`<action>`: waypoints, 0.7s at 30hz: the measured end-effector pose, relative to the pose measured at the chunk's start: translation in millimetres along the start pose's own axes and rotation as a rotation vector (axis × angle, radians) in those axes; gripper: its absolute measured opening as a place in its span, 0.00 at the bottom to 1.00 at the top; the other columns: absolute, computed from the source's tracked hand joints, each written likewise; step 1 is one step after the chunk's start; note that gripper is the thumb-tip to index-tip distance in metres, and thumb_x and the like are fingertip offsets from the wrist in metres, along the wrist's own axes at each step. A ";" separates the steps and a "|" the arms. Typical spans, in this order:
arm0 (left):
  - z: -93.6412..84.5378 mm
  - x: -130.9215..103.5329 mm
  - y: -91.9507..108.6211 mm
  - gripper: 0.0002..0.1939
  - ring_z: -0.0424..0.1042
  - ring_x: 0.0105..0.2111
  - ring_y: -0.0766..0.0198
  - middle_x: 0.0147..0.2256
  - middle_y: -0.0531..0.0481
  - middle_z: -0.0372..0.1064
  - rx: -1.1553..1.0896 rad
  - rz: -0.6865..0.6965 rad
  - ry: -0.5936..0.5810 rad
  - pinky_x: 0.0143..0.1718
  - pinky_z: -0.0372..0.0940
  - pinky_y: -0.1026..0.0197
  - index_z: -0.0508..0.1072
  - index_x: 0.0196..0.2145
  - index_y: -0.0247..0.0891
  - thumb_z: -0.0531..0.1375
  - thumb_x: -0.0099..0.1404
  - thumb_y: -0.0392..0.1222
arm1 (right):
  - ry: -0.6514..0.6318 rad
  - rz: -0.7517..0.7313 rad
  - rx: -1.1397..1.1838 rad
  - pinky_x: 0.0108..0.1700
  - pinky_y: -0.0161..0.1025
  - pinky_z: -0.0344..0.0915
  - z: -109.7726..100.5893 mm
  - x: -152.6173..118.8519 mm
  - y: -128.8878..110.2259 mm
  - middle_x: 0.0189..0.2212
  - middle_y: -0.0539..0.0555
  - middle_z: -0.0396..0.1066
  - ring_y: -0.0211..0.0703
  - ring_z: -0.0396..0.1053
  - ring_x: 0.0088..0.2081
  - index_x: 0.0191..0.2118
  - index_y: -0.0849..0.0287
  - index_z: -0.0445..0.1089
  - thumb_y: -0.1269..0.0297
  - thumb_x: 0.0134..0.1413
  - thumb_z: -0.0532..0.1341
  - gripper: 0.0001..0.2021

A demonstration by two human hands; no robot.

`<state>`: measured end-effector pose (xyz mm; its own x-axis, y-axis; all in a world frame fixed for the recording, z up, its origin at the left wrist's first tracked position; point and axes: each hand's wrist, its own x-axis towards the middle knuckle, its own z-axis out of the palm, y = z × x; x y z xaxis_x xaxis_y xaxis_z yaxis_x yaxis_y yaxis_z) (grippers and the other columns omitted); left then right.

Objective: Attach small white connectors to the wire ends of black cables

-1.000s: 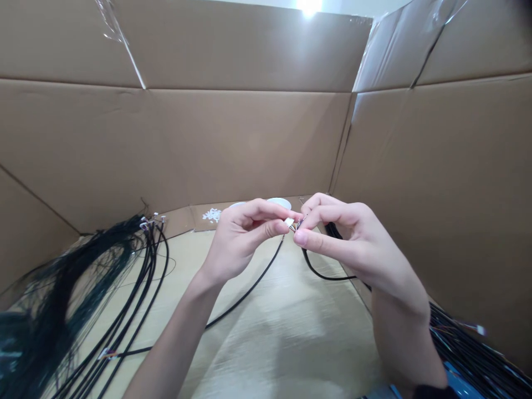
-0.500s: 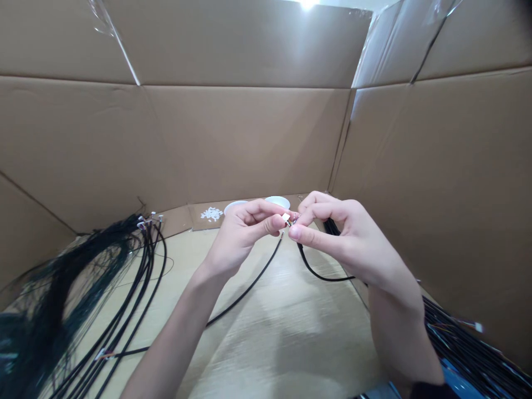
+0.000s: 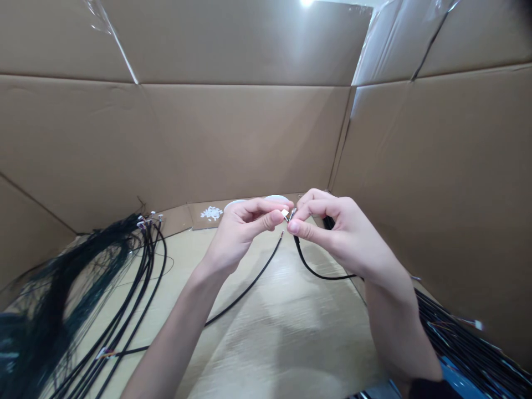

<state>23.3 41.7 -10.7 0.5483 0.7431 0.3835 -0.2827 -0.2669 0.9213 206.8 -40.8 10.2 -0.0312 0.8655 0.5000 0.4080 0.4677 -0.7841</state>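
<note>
Left hand [image 3: 239, 233] pinches a small white connector [image 3: 285, 213] between thumb and fingertips, near the middle of the view. Toward three o'clock from it, the right hand [image 3: 344, 227] has thumb and forefinger closed on thin wires [image 3: 292, 215] just beside the connector; whether any wire is seated is too small to tell. A black cable [image 3: 310, 267] drops from the right fingertips and curves toward four o'clock. Another cable [image 3: 249, 289] lies at seven o'clock, loose white connectors [image 3: 211, 213] at nine, a cable bundle [image 3: 469, 343] at four.
</note>
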 end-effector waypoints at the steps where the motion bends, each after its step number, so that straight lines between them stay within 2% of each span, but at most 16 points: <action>1: -0.2 0.0 0.2 0.06 0.75 0.45 0.61 0.46 0.50 0.81 0.010 -0.001 0.010 0.49 0.67 0.60 0.87 0.33 0.44 0.74 0.65 0.47 | -0.002 0.001 -0.004 0.48 0.46 0.59 -0.4 0.5 0.6 0.33 0.48 0.72 0.46 0.69 0.41 0.28 0.55 0.76 0.64 0.61 0.71 0.10; 3: -0.8 0.0 0.3 0.06 0.74 0.48 0.60 0.48 0.51 0.79 0.029 -0.006 0.021 0.53 0.66 0.59 0.87 0.32 0.45 0.73 0.65 0.46 | -0.005 0.007 -0.003 0.48 0.46 0.59 -0.7 1.5 1.8 0.33 0.49 0.73 0.46 0.69 0.40 0.28 0.55 0.76 0.64 0.61 0.71 0.10; 8: -2.9 -0.2 -1.6 0.08 0.72 0.51 0.58 0.48 0.50 0.78 0.029 -0.073 -0.008 0.55 0.63 0.57 0.86 0.32 0.44 0.71 0.67 0.48 | -0.003 0.014 0.031 0.45 0.45 0.59 1.4 5.7 6.3 0.32 0.49 0.72 0.43 0.68 0.38 0.27 0.56 0.76 0.63 0.61 0.69 0.11; 14: -1.0 0.2 -6.4 0.11 0.68 0.45 0.61 0.40 0.50 0.74 -0.174 -0.290 0.014 0.50 0.62 0.59 0.85 0.33 0.41 0.74 0.63 0.51 | -0.036 0.029 0.107 0.45 0.44 0.61 3.0 11.7 12.6 0.31 0.49 0.73 0.43 0.69 0.37 0.27 0.56 0.75 0.62 0.60 0.69 0.11; 21: 2.9 -1.7 -6.6 0.14 0.67 0.42 0.65 0.37 0.53 0.73 -0.302 -0.356 0.029 0.48 0.62 0.63 0.84 0.32 0.40 0.78 0.57 0.52 | -0.064 0.043 0.151 0.44 0.43 0.62 1.2 13.4 14.7 0.31 0.49 0.73 0.42 0.69 0.37 0.26 0.56 0.76 0.62 0.59 0.70 0.11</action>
<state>26.5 40.4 -17.3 0.6321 0.7738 0.0406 -0.2990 0.1952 0.9341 211.3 -22.1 5.0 -0.0767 0.8926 0.4442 0.2690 0.4476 -0.8528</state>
